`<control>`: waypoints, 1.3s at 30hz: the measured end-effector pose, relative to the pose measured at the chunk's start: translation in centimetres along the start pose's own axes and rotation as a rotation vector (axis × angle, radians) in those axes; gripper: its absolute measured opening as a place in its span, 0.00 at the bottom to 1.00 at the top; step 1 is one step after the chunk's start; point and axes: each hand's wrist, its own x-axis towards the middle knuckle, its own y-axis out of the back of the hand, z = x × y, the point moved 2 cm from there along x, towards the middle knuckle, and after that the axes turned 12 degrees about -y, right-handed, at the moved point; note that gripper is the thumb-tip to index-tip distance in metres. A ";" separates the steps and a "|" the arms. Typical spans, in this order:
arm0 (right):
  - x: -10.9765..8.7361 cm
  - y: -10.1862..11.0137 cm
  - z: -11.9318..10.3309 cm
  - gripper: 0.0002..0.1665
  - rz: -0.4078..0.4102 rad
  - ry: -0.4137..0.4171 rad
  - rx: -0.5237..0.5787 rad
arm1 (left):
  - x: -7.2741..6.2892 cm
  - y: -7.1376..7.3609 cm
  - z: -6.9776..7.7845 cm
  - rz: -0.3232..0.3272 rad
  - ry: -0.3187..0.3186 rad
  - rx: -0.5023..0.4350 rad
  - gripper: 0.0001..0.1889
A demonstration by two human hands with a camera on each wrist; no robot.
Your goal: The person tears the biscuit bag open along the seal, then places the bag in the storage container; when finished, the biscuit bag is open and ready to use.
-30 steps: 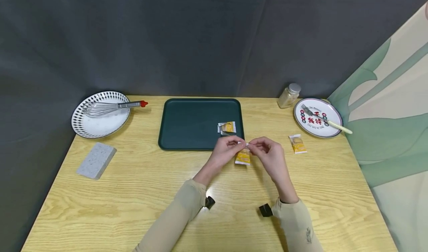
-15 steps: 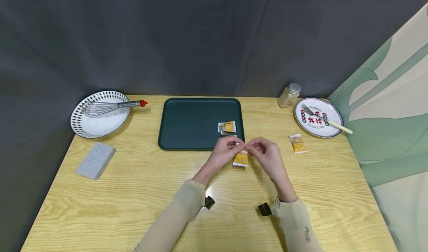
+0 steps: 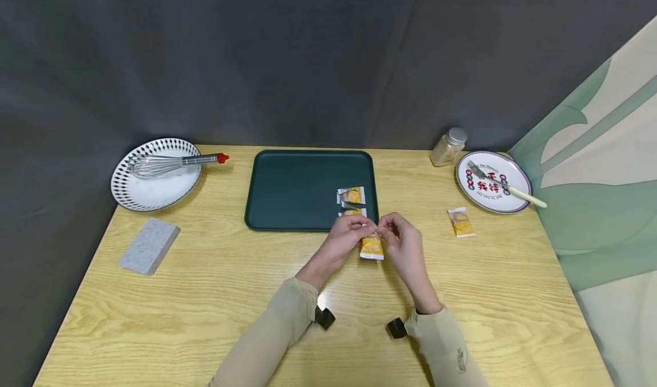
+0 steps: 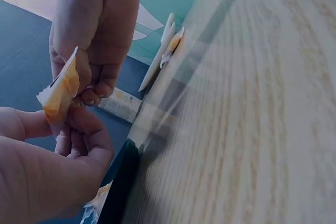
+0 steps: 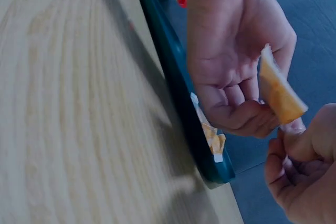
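My left hand (image 3: 339, 243) and right hand (image 3: 405, 250) meet just in front of the green tray's near right corner. Between them hangs a small yellow-and-white snack packet (image 3: 372, 248), its upper end pinched by the fingertips of both. The right wrist view shows the packet (image 5: 281, 93) standing off the tabletop, its far end free. Thumb and fingers of the left hand (image 4: 58, 166) grip it from below in the left wrist view. Two similar snack packets, one the farther packet (image 3: 352, 195), lie on the tray (image 3: 292, 190); the hands partly cover the nearer one.
Another snack packet (image 3: 461, 223) lies right of the hands. Behind it are a plate (image 3: 467, 190) with a fork (image 3: 518, 193) and a lidded jar (image 3: 447, 147). At left, a whisk (image 3: 200, 159) rests on a patterned dish (image 3: 159, 196), near a grey sponge-like block (image 3: 150, 245).
The right hand has drawn in a little toward the left hand, and its wrist has turned. The packet stays pinched at its upper end, and its lower end has swung slightly.
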 end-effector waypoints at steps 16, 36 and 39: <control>-0.7 -1.1 -0.8 0.06 0.152 0.241 0.113 | -0.2 -0.5 1.9 0.201 -0.245 0.253 0.04; -2.6 -2.1 -1.3 0.10 0.080 0.403 0.124 | 0.6 1.2 2.1 0.377 -0.383 0.524 0.04; -3.2 -2.4 -1.4 0.11 0.041 0.394 0.155 | 0.7 1.8 2.1 0.401 -0.394 0.521 0.04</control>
